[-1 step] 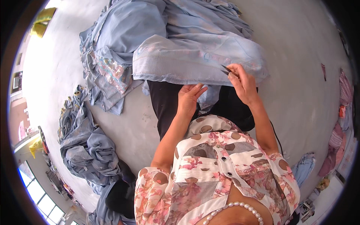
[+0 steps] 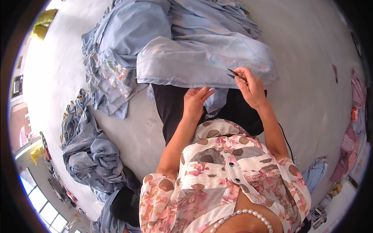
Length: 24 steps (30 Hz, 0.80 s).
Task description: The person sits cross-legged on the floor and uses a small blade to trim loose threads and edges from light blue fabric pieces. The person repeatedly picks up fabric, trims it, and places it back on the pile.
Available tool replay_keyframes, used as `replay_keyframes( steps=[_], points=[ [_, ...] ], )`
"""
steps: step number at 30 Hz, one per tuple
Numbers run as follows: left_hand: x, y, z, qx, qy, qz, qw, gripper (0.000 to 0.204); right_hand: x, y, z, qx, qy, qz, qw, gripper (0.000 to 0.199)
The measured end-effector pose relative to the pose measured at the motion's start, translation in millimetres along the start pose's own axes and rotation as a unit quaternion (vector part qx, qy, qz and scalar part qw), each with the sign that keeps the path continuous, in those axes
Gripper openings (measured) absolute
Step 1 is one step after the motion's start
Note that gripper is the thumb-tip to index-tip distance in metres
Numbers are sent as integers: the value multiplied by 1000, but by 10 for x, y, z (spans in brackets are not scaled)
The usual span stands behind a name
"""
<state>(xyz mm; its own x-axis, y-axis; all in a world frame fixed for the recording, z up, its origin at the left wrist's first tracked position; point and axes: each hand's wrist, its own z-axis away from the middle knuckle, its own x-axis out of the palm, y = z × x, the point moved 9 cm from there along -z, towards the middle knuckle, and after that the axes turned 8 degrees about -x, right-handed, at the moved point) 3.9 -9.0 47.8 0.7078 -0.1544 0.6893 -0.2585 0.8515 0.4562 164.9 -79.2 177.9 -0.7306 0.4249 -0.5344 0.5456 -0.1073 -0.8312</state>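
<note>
A light blue cloth panel [image 2: 171, 66] with faint pink and blue patterning and a stitched band lies over my knees. My left hand [image 2: 195, 101] pinches its near edge, thumb and fingertips close together there; what is under the fold is hidden. In my right hand [image 2: 251, 88] are small dark thread snips [image 2: 234, 73], their two pointed blades apart and directed left above the cloth. The snips' grip is mostly covered by my fingers.
More blue cloth [image 2: 136, 23] is heaped beyond the panel, with a shiny sequined patch [image 2: 116, 75] at left. A bundle of blue garments [image 2: 93, 155] lies on the grey floor [image 2: 311, 97] at my left. Pink checked cloth [image 2: 358, 93] lies far right.
My right hand has shifted the snips slightly left, and their blades stand a little wider apart. The left hand and cloth have barely moved.
</note>
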Motion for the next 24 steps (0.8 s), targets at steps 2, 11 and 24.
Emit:
replay_keyframes(
  steps=[2,11,24],
  points=[
    [40,11,2,-1,-2,-8,1000,17,30,9,43,-27,-7,22,999,25],
    [145,28,1,-17,-64,32,997,16,197,216,134,-38,-5,-5,999,21],
    [205,156,137,0,-28,-13,1000,11,265,20,1,-114,44,10,993,23]
  ],
)
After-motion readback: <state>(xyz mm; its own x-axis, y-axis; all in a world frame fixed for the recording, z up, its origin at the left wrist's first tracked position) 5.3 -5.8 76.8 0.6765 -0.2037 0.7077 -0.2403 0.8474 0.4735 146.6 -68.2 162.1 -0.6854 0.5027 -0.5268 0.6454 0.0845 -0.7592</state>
